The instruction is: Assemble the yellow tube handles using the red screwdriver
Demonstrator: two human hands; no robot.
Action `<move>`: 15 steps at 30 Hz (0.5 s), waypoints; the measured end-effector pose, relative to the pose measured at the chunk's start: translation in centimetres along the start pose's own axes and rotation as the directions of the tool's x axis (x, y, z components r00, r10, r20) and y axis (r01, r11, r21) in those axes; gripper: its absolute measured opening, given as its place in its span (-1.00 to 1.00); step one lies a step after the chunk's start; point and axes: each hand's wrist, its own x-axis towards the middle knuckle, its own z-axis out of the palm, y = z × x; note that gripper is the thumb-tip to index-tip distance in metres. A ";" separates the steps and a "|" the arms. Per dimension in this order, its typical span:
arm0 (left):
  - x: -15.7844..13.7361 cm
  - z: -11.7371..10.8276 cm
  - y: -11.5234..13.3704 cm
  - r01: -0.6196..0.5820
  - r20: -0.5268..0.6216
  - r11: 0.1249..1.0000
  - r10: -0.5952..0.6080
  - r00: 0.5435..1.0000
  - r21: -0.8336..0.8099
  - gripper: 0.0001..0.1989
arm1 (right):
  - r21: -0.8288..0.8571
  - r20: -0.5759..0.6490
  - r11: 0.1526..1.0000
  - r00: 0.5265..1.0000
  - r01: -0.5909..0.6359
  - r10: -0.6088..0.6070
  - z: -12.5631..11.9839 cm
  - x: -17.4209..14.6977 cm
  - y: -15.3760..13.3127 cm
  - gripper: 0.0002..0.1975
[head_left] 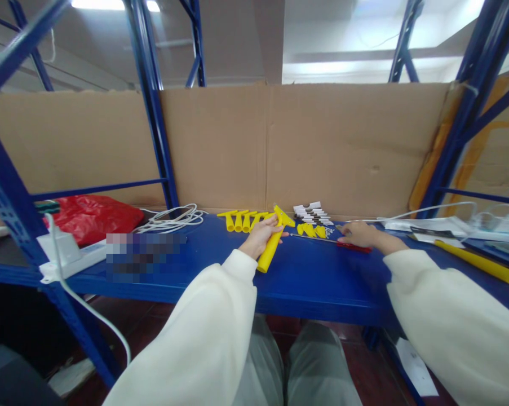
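My left hand is closed around a yellow T-shaped plastic handle, its tube slanting toward me and its crosspiece at the far end. My right hand rests low over the table, fingers curled together beside a scatter of small screws; anything between its fingertips is hidden. Under that hand lies a screwdriver with a red handle, its long shaft pointing left. Small yellow pieces lie between my hands. Behind them is a row of white-and-black blade-like strips.
Several more yellow T-shaped handles line up left of my left hand. A yellow tube lies at the right. White cable, a red bag and a power strip sit at the left. Cardboard stands behind the blue table.
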 end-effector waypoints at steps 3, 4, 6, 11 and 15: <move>0.0 0.1 0.0 0.002 -0.035 0.998 0.000 0.999 0.064 -0.33 | 0.087 0.122 0.995 0.990 0.055 -0.066 1.7 -1.1 1.7 -0.77; -0.1 0.1 0.0 0.008 -0.044 0.996 -0.005 0.999 0.088 -0.32 | 0.119 0.092 0.990 0.992 0.080 -0.092 2.3 -1.4 1.9 -0.78; -0.1 0.1 0.1 0.025 -0.065 0.991 -0.017 0.998 0.133 -0.32 | 0.160 -0.004 0.981 0.994 0.110 -0.110 3.3 -1.8 1.8 -0.80; -0.1 -0.2 0.0 0.061 -0.103 0.976 -0.040 0.994 0.208 -0.32 | 0.153 -0.083 0.984 0.993 0.093 -0.081 4.1 -2.4 1.4 -0.84; -0.1 -0.4 -0.2 0.070 -0.137 0.971 -0.039 0.990 0.228 -0.33 | 0.159 -0.176 0.984 0.983 0.077 -0.048 3.8 -2.8 2.0 -0.82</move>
